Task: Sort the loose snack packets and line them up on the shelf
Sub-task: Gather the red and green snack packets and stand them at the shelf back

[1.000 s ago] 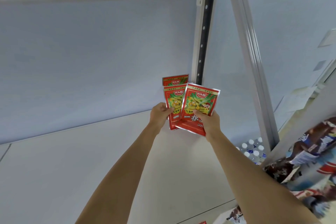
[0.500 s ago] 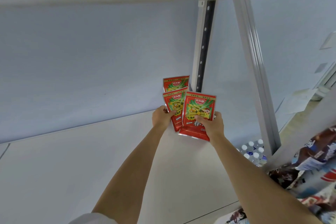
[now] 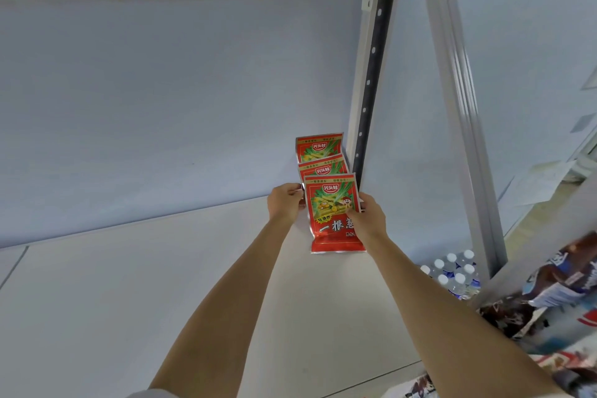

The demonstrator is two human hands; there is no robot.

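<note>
Both hands hold the front red foil snack packet (image 3: 332, 213) with green and yellow print, which stands on the white shelf board (image 3: 161, 284). The left hand (image 3: 285, 203) pinches its left edge and the right hand (image 3: 368, 220) grasps its right side, so each grip is closed on this packet. Just behind the grips, two more identical red packets (image 3: 319, 147) lean toward the pale back wall (probably to make one row). The two-sided hold likely keeps the packet upright and square.
</note>
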